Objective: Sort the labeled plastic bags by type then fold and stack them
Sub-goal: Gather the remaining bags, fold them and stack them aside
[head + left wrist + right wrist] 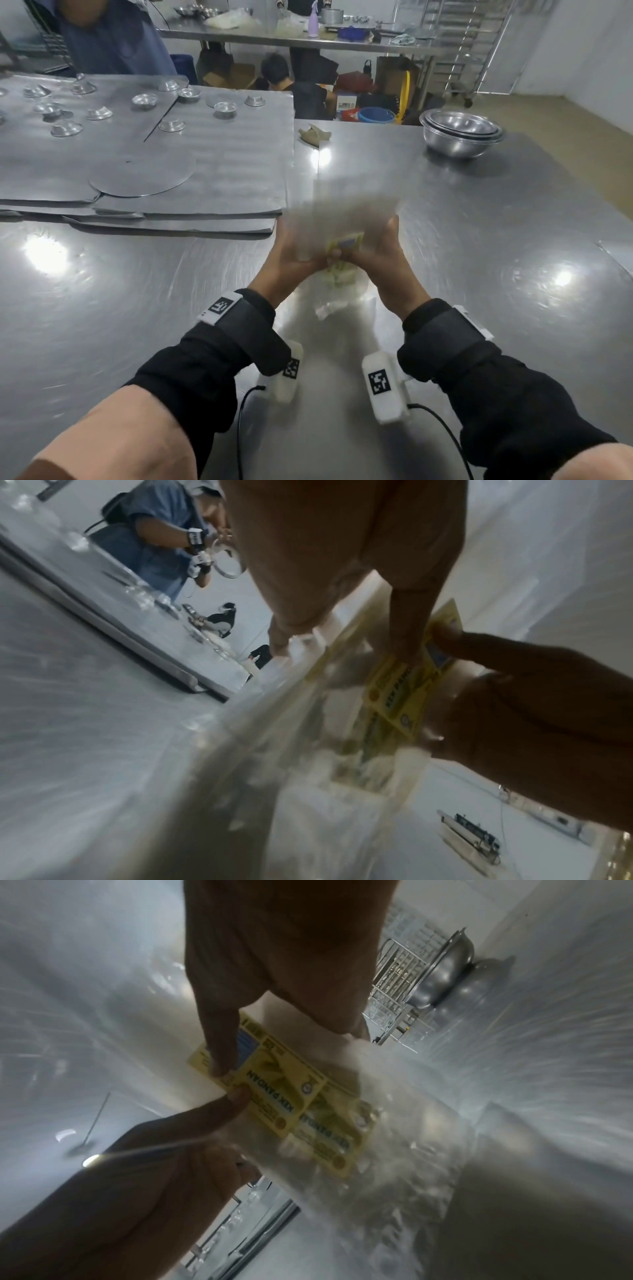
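Together, left hand (291, 255) and right hand (383, 255) pinching clear plastic bags (377, 1137) by yellow labels (274, 1085), contents indiscernible.

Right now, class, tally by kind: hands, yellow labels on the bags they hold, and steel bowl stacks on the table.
Hands: 2, left hand and right hand
Yellow labels on the bags: 2
Steel bowl stack: 1
Total: 5

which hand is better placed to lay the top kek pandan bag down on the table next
Probably the right hand. In the right wrist view its finger presses on the top bag's yellow label. The left hand only pinches that label's edge with its thumb and could keep the remaining plastic bags together.
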### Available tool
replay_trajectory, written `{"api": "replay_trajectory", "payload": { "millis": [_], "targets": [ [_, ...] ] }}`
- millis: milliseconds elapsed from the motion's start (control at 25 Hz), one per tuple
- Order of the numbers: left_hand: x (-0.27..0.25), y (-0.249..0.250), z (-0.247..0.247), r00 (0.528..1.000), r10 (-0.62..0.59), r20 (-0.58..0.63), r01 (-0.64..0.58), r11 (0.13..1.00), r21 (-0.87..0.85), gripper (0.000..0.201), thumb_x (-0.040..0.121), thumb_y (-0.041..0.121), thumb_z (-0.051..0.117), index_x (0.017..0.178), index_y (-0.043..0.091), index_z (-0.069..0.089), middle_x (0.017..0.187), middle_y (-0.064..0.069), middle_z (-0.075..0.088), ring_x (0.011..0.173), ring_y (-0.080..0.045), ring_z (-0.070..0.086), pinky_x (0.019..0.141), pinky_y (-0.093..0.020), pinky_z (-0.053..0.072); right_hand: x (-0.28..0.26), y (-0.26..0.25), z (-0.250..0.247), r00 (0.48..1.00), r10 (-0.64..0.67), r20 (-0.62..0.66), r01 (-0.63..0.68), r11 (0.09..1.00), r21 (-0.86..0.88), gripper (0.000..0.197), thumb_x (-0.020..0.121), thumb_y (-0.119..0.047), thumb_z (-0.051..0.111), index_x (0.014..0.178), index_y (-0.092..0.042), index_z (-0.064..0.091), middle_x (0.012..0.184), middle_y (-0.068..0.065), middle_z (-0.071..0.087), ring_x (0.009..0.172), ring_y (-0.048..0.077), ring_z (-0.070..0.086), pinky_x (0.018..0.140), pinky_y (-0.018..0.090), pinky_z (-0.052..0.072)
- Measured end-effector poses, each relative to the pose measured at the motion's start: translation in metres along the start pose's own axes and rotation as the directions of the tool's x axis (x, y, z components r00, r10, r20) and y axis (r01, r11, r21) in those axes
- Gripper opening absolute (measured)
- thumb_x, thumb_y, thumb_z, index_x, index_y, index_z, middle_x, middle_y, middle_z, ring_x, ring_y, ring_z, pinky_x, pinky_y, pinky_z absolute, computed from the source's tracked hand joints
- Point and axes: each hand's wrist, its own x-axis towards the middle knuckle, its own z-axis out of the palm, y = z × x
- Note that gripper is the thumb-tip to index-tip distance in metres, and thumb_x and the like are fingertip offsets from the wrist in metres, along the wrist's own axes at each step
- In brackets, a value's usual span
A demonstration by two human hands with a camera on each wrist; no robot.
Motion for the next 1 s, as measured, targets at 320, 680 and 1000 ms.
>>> {"api": "replay_trajectory", "payload": {
  "millis": [320,680,1000],
  "targets": [
    [0.003,-0.010,0.004,0.973,0.001,-0.229,0.001,1.000,0.008,0.066,0.059,0.027,0.082,0.115,0.011,0.053,0.116,-0.022,0.054,0.109,-0.034,0.058,0.088,-0.052,0.052,-0.002,-0.010,0.005,0.991,-0.005,-0.132,0.020,0.993,0.119,0.039,0.083,0.009,0.060,0.115,-0.009,0.051,0.106,0.004,0.063,0.096,0.014,0.063,0.078,0.024,0.052],
    [-0.010,-0.013,0.012,0.962,-0.192,-0.193,0.185,0.981,-0.054,0.042,0.062,0.020,0.076,0.097,0.003,0.061,0.097,-0.019,0.068,0.091,-0.032,0.066,0.081,-0.044,0.055,-0.006,0.003,-0.007,0.987,0.120,-0.108,-0.119,0.993,0.016,0.037,0.080,0.004,0.067,0.113,-0.007,0.056,0.102,0.005,0.067,0.096,0.018,0.064,0.078,0.024,0.053],
    [0.006,0.047,0.003,0.969,-0.232,-0.085,0.227,0.972,-0.065,0.012,0.081,0.004,0.067,0.094,0.003,0.065,0.095,-0.015,0.070,0.083,-0.022,0.069,0.076,-0.031,0.058,0.022,-0.052,-0.008,0.977,0.211,0.019,-0.211,0.977,0.026,0.033,0.081,0.000,0.067,0.108,-0.006,0.048,0.100,0.014,0.064,0.086,0.025,0.066,0.069,0.026,0.057]
  ]
}}
